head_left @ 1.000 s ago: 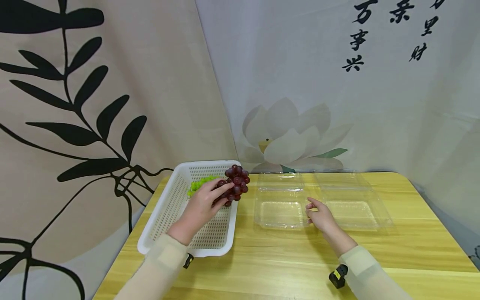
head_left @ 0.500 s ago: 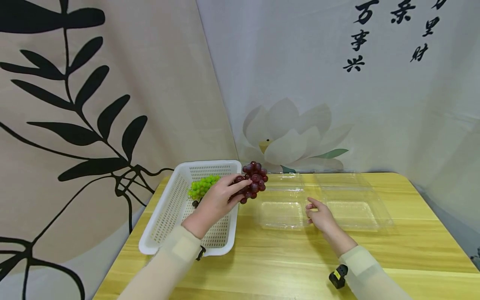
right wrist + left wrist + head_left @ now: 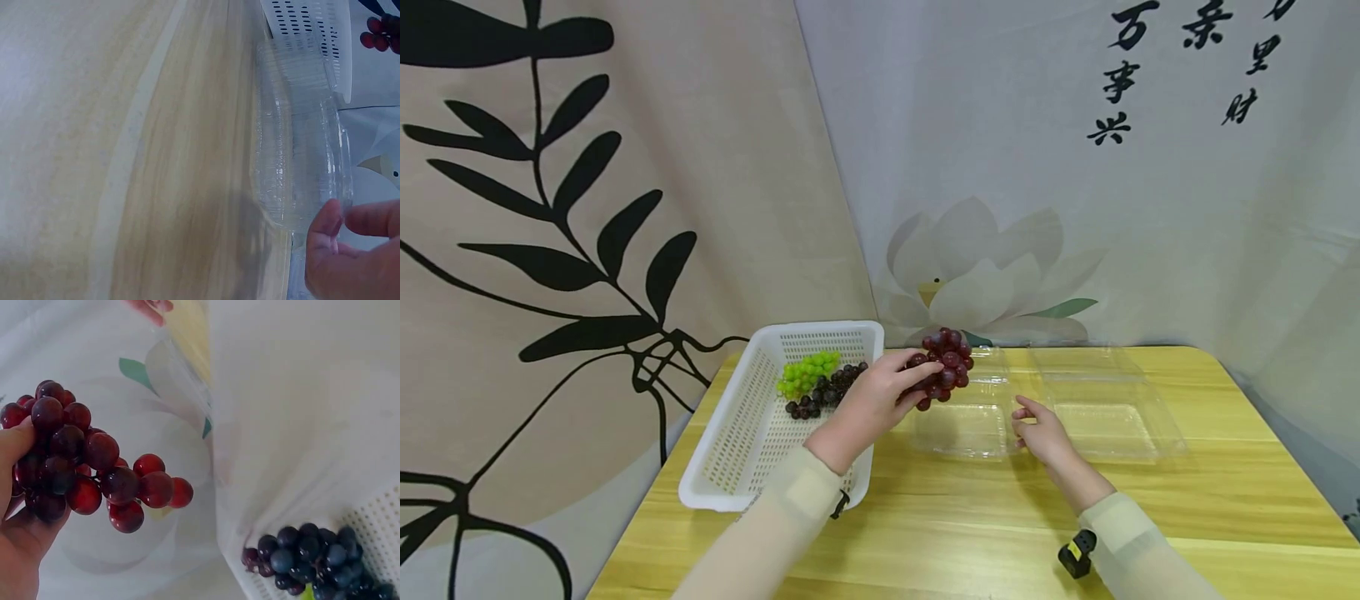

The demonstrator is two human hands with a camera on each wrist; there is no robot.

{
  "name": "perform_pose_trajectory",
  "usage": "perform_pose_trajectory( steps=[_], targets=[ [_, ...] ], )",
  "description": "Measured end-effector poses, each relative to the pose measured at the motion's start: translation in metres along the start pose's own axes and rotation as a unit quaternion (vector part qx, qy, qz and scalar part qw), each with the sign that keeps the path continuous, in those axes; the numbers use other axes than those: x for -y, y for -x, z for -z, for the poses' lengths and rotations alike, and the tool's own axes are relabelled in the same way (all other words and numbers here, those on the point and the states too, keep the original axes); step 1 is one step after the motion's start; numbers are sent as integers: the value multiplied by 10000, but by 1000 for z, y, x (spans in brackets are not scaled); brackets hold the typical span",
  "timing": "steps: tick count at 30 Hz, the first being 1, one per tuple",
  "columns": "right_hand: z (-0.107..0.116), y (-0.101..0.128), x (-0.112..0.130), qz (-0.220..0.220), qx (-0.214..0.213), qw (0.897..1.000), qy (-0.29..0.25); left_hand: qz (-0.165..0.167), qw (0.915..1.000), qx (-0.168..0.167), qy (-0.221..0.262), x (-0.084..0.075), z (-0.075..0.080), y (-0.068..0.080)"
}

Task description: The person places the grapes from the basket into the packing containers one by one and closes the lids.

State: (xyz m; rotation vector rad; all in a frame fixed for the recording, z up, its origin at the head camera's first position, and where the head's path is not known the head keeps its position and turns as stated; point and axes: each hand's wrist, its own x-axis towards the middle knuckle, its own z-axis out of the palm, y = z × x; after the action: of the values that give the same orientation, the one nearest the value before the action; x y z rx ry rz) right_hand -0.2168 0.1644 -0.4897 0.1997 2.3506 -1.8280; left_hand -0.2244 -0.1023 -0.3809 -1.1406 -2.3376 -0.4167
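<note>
My left hand (image 3: pixel 880 396) grips a bunch of red grapes (image 3: pixel 949 367) above the left clear plastic box (image 3: pixel 962 429), just right of the basket. In the left wrist view the red grapes (image 3: pixel 100 456) spread out from between thumb and fingers. My right hand (image 3: pixel 1041 429) is at the right edge of that box, its thumb and forefinger pinching the rim, as the right wrist view shows of the box (image 3: pixel 300 137). A bunch of green grapes (image 3: pixel 807 372) and a bunch of black grapes (image 3: pixel 823 393) lie in the white basket (image 3: pixel 722 467).
A second clear plastic box (image 3: pixel 1105 429) stands open to the right of my right hand. The wooden table (image 3: pixel 962 533) ends at a curtain (image 3: pixel 760 167) printed with leaves and a flower.
My left hand has carried the red grapes rightward from over the basket to over the left box, uncovering the black grapes. The right hand has stayed in place.
</note>
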Motion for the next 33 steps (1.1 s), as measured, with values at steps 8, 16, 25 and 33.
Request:
perform_pose_trajectory(
  steps=[8,16,25,33],
  targets=[
    [0,1,2,72,-18,9999,68,123,9997,95,179,-12,-9,-15],
    [1,1,1,136,49,9998,122,220,9994,94,249,-28,-23,-27],
    [4,3,2,127,60,9997,188,733,9946,738,-66,-49,-47,-28],
    [3,4,1,35,74,9999,112,915,9911,920,-289,-56,-70,-18]
  ],
)
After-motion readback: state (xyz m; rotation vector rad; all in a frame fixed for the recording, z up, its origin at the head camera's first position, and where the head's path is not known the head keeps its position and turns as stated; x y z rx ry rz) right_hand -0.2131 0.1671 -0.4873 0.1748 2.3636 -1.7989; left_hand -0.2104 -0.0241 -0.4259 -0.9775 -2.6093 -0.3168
